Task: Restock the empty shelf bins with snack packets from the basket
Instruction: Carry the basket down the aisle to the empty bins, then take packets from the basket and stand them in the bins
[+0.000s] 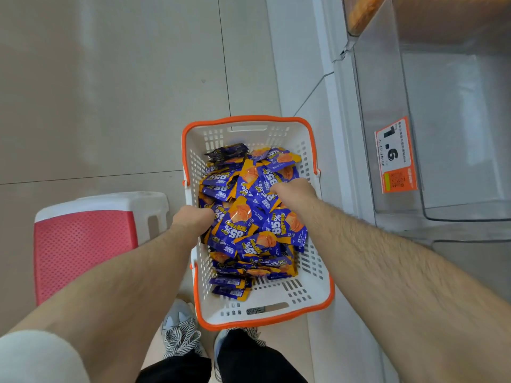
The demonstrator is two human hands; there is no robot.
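both hands, left hand (193,217) and right hand (294,190), dug into snack packets (249,217) heaped in basket (318,297); fingers hidden, grip cannot tell. risk: overfull scoop sheds slick packets before clear shelf bin (456,134).

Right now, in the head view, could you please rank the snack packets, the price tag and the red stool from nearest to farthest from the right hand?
1. Snack packets: in the basket, directly under the right hand, which reaches into the pile.
2. Price tag: to the right, on the front of the clear shelf bin.
3. Red stool: far left on the floor, beyond the left hand.
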